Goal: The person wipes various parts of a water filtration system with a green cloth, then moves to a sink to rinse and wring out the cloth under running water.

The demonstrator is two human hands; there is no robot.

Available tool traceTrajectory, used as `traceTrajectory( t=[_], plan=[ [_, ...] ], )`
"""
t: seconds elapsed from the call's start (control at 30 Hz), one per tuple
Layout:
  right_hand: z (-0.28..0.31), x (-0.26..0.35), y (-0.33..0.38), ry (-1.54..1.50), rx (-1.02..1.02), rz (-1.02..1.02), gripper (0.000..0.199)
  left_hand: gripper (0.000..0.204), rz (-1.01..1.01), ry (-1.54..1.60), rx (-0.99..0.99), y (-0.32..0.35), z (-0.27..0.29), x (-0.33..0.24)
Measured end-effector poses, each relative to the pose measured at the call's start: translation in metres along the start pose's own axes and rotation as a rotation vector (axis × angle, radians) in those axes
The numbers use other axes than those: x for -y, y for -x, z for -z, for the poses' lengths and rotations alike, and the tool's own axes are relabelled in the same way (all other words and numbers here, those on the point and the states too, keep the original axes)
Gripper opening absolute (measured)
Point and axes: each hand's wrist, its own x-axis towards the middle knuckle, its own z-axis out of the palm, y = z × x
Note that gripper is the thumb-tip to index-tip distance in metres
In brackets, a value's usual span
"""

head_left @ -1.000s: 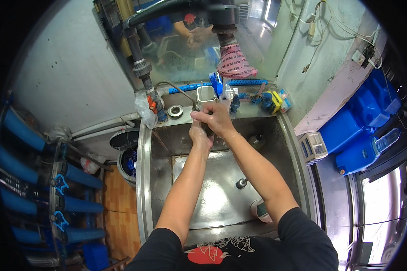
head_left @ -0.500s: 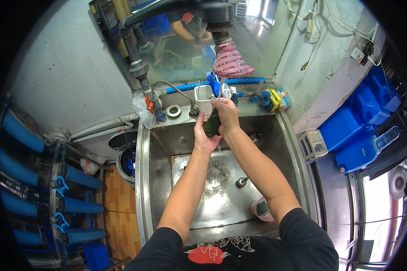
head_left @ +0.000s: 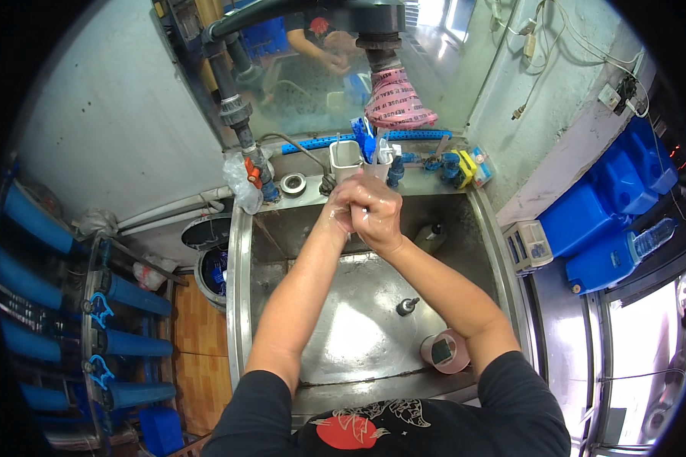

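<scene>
My left hand (head_left: 343,207) and my right hand (head_left: 379,216) are wet and pressed together over the far side of a steel sink (head_left: 335,305). The right hand is closed, its curled fingers against the left. The left hand's fingers look bent inward, partly hidden behind the right. Whatever lies between the palms, if anything, does not show. Just beyond the hands stand a white square container (head_left: 346,154) and a second white container (head_left: 379,172) with blue items in it. A pink-wrapped spout (head_left: 399,100) hangs above them.
In the sink are a dark stopper-like piece (head_left: 408,306), a pink tub (head_left: 457,352) with a dark green piece inside, and a dark bottle (head_left: 432,234). A pipe with an orange valve handle (head_left: 252,174) rises at the left. Blue jugs (head_left: 587,206) stand right.
The dark green thing held between my hands has gone out of sight. My hands have closed together and drawn slightly nearer. The stream of water from the spout no longer shows.
</scene>
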Motion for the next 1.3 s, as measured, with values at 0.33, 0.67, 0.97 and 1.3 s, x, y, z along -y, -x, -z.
traceTrajectory(
  t=[0.33,0.67,0.97,1.3],
  plan=[
    [0.023,0.013,0.004,0.262,0.670,0.625,0.010,0.014,0.496,-0.827,-0.165,0.009,-0.070,-0.034],
    [0.004,-0.025,0.015,0.638,1.007,0.850,0.013,0.025,0.372,-1.619,-0.137,-0.026,-0.075,-0.031],
    [-0.001,-0.046,0.041,0.362,1.194,0.059,0.028,0.013,-0.051,-2.073,-0.044,-0.036,-0.047,0.005],
    [-0.015,-0.044,0.033,0.184,1.145,-0.120,0.020,0.013,-0.077,-2.173,-0.242,-0.036,-0.027,0.001]
  ],
)
